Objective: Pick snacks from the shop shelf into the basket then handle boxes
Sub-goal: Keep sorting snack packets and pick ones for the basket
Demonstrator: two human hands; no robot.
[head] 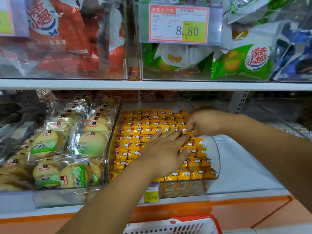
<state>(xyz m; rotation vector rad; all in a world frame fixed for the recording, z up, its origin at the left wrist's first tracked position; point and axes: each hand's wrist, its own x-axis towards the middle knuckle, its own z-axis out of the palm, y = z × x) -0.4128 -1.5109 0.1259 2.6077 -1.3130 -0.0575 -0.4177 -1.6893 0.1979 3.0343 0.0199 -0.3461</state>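
Note:
A clear plastic bin [214, 173] on the lower shelf holds several rows of small yellow wrapped snacks [135, 132]. My left hand [162, 151] lies flat on the snacks in the middle of the bin, fingers straight and pointing right. My right hand [204, 122] reaches in from the right, and its curled fingertips pinch a yellow snack [189, 131] just beyond my left fingertips. The red-rimmed white basket [177, 225] shows at the bottom edge, below the shelf.
To the left stands a bin of round biscuits in clear packets [67, 146]. The upper shelf carries bins of red packets [64, 39] and green packets [241, 63] with a price label [179, 24]. A white shelf board [152, 85] runs overhead. An orange shelf front [236, 210] lies below.

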